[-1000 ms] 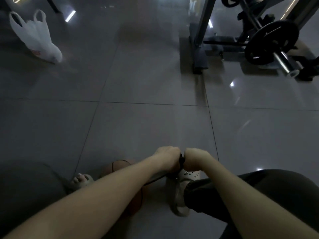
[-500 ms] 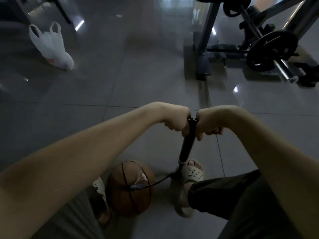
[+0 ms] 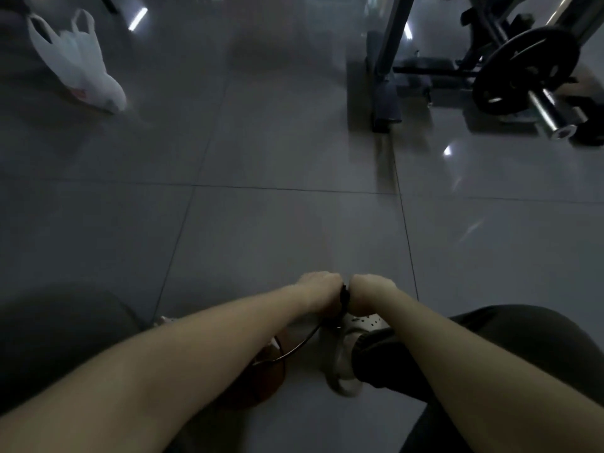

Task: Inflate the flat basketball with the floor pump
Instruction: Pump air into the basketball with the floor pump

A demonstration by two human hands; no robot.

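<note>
So the pump handle (image 3: 343,297) has been pushed right back down since half a second ago, with the left hand (image 3: 318,291) and right hand (image 3: 369,294) clamped on it, low over the sandal (image 3: 344,358). Ball (image 3: 258,380) is mostly hidden under the left forearm now, hose (image 3: 302,344) still plugged in.

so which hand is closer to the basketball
Left. The left hand grips the pump handle up and right of the basketball; the right hand grips its far side.
</note>
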